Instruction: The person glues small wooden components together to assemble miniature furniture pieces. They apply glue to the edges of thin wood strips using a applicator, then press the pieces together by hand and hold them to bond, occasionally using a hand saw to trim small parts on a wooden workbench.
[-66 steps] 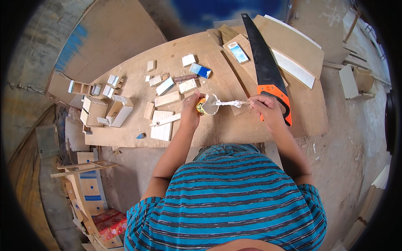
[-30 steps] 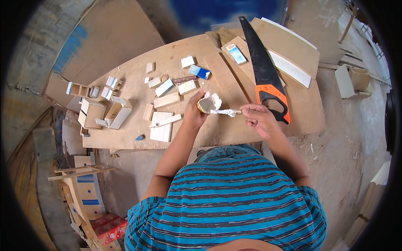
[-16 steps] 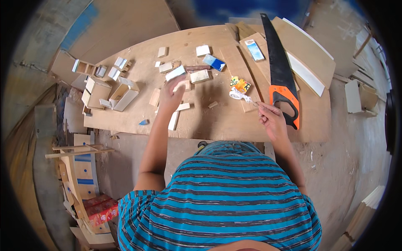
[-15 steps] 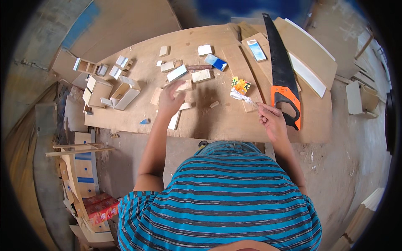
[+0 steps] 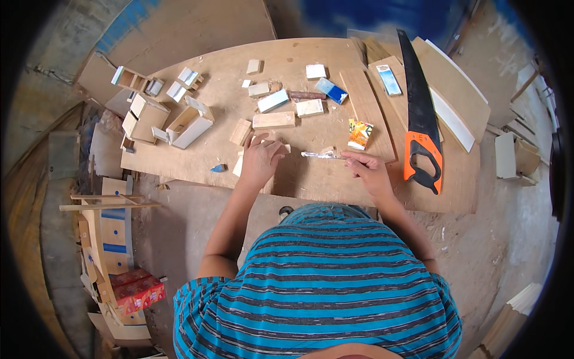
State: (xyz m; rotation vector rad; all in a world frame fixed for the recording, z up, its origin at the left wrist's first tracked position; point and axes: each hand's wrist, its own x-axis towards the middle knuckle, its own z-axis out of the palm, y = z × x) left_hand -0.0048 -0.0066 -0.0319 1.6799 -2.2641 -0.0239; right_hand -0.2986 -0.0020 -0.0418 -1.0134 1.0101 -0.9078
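Observation:
My right hand [image 5: 372, 175] pinches a thin stick [image 5: 342, 157] between thumb and fingers. White, glue-like paste [image 5: 317, 155] coats its far end, which points left over the table. Just beyond it lies a torn yellow-orange packet [image 5: 359, 134]. My left hand [image 5: 263, 158] is bent with thumb and fingers closed at the left end of a small pale wood block [image 5: 287, 148], partly hidden by the fingers. Beside that hand are a short wood block [image 5: 241, 132], a longer one [image 5: 274, 120] and a pale strip [image 5: 238, 166] partly under the wrist.
A handsaw [image 5: 423, 128] with an orange-black handle lies at the right, near boards [image 5: 455, 90]. Small wooden box assemblies [image 5: 190, 124] stand at the left of the wooden table [image 5: 323, 185]. White- and blue-faced blocks [image 5: 273, 101] lie farther back. A red box [image 5: 139, 291] sits below left.
The stick's pasted end has moved left, away from the yellow packet. My left hand has come down to the small block and its fingers have closed. The view has shifted slightly.

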